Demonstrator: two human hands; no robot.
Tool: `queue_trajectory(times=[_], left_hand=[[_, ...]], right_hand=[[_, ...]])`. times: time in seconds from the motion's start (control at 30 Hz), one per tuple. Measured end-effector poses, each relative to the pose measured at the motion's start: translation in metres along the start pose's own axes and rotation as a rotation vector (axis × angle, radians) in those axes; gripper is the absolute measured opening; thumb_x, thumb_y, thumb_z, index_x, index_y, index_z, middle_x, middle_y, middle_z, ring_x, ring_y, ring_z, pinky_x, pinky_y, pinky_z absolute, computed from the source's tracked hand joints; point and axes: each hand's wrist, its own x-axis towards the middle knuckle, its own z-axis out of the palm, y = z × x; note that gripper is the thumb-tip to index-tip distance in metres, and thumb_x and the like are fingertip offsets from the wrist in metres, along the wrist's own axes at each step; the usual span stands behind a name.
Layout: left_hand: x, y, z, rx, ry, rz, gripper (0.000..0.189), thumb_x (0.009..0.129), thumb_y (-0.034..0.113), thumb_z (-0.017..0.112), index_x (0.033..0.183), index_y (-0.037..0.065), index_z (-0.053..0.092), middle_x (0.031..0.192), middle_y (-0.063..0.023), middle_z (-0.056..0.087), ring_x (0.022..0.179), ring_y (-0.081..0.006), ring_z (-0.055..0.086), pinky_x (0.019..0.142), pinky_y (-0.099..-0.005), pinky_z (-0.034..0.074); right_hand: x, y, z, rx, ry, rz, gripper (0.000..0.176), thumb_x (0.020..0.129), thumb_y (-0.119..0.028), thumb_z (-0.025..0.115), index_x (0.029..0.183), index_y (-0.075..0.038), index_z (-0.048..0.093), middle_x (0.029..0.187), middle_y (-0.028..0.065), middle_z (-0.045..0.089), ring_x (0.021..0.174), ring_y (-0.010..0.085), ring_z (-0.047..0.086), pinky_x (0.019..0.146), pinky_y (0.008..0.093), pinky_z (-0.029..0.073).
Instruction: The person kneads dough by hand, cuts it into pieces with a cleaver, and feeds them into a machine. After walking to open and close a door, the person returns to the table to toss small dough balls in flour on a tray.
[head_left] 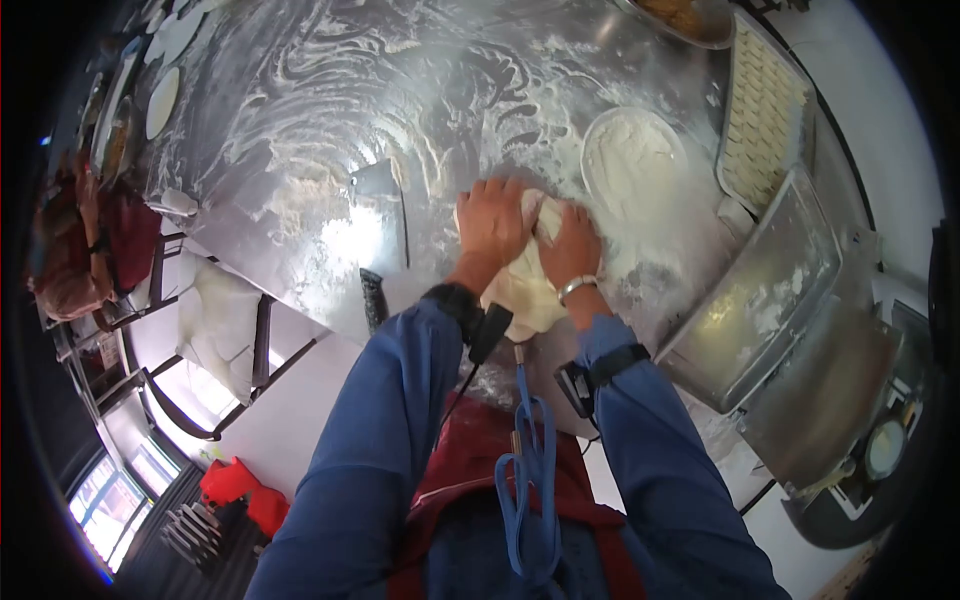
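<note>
A lump of pale dough (527, 290) lies on the floury metal table (330, 110) right in front of me. My left hand (493, 222) grips its left side, fingers curled over the far edge. On the right side, my right hand (572, 246) is closed round the dough, with a bracelet at the wrist. Part of the dough is hidden under both hands. A cleaver (388, 205) with a dark handle rests to the left of my left hand. Just beyond my right hand sits a round dish of flour (632, 165).
A tray of small shaped pieces (765, 115) stands at the far right, near a metal bowl (695, 18). Closer is a floury metal tray (760, 300). Another person (85, 240) sits at the left, and a chair (215, 330) stands beside the table.
</note>
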Motion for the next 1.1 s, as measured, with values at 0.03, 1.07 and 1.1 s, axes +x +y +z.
queue_trajectory(times=[0.03,1.07,1.1], left_hand=[[-0.001,0.000,-0.001,-0.017,-0.031,0.010,0.026,0.080,0.035,0.052,0.091,0.012,0.056,0.087,-0.0087,0.055,0.084,-0.0298,0.050,0.072,-0.0424,0.036],[-0.074,-0.004,-0.033,-0.144,-0.211,-0.005,0.058,0.065,0.026,0.068,0.117,0.015,0.046,0.111,-0.0114,0.046,0.104,-0.0300,0.041,0.084,-0.0441,0.035],[-0.083,-0.003,-0.041,-0.207,-0.203,0.091,0.059,0.065,0.026,0.068,0.118,0.015,0.045,0.112,-0.0118,0.045,0.105,-0.0306,0.041,0.085,-0.0442,0.034]], right_hand=[[-0.004,0.004,0.001,0.024,-0.029,0.015,0.057,0.070,-0.027,0.067,0.118,-0.009,0.043,0.105,0.0127,0.049,0.097,0.0291,0.049,0.082,0.0421,0.039],[-0.034,0.031,-0.005,0.064,-0.141,-0.322,0.073,0.065,-0.024,0.069,0.128,-0.015,0.035,0.114,0.0123,0.046,0.105,0.0327,0.044,0.087,0.0402,0.038],[-0.038,0.037,-0.015,0.368,-0.272,-0.410,0.080,0.063,-0.026,0.071,0.131,-0.014,0.030,0.120,0.0139,0.043,0.109,0.0329,0.042,0.090,0.0395,0.037]])
